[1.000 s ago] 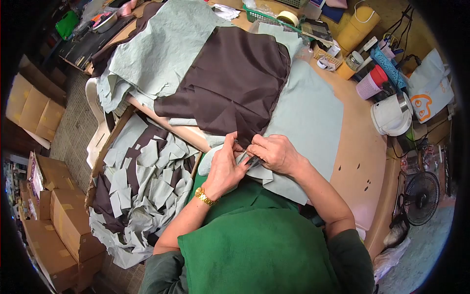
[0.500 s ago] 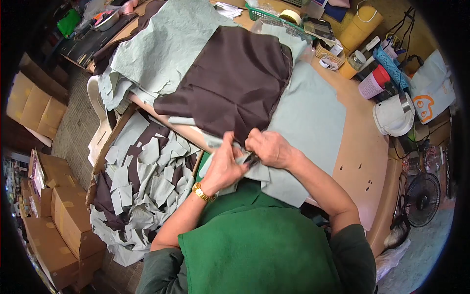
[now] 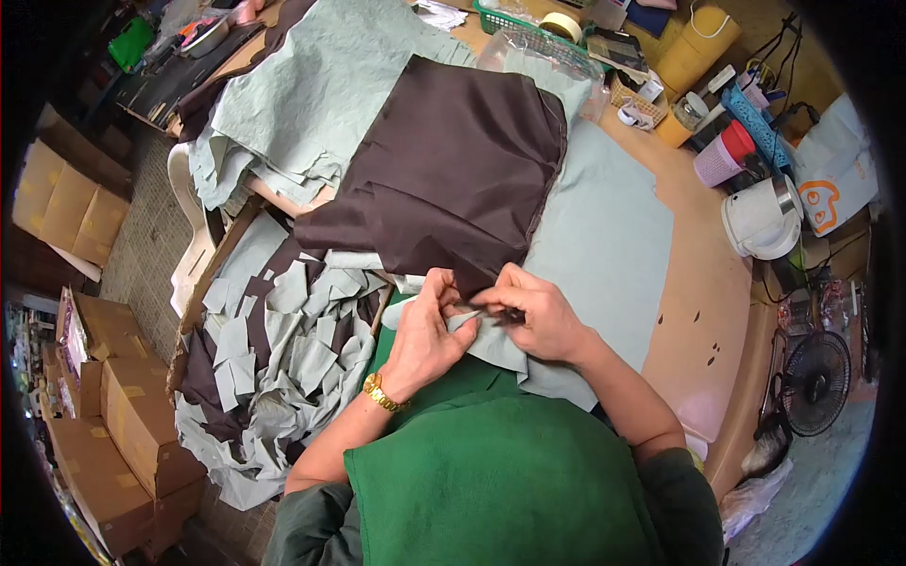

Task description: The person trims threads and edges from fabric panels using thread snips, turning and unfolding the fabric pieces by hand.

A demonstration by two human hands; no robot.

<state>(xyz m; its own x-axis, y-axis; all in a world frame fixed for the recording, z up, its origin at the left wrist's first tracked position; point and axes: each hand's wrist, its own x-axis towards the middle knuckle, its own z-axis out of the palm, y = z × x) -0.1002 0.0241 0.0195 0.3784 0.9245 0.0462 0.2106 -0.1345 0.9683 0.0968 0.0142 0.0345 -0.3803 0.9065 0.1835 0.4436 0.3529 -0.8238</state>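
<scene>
Dark brown fabric (image 3: 462, 156) lies over pale grey-green fabric (image 3: 604, 236) on the table, and its near end runs down to my hands. My left hand (image 3: 429, 330), with a gold watch at the wrist, has its fingers closed on the edge of the pale fabric. Close beside it on the right, my right hand (image 3: 538, 316) pinches where the dark and pale fabrics meet. The fingertips almost touch, and they hide the exact spot being gripped. A fold of pale fabric hangs beneath both hands, over the green apron (image 3: 491, 472).
Left of my lap, a box is heaped with fabric scraps (image 3: 283, 349). More pale fabric (image 3: 311, 85) covers the table's far left. Cardboard boxes (image 3: 142, 424) stand on the floor. A green basket (image 3: 514, 24), a white pot (image 3: 760, 217) and a black fan (image 3: 816, 382) line the back and right.
Both hands have shifted slightly down and to the right, and the fingers have re-gripped. The near part of the dark fabric has moved a little, and the pale fold under my hands lies flatter.
</scene>
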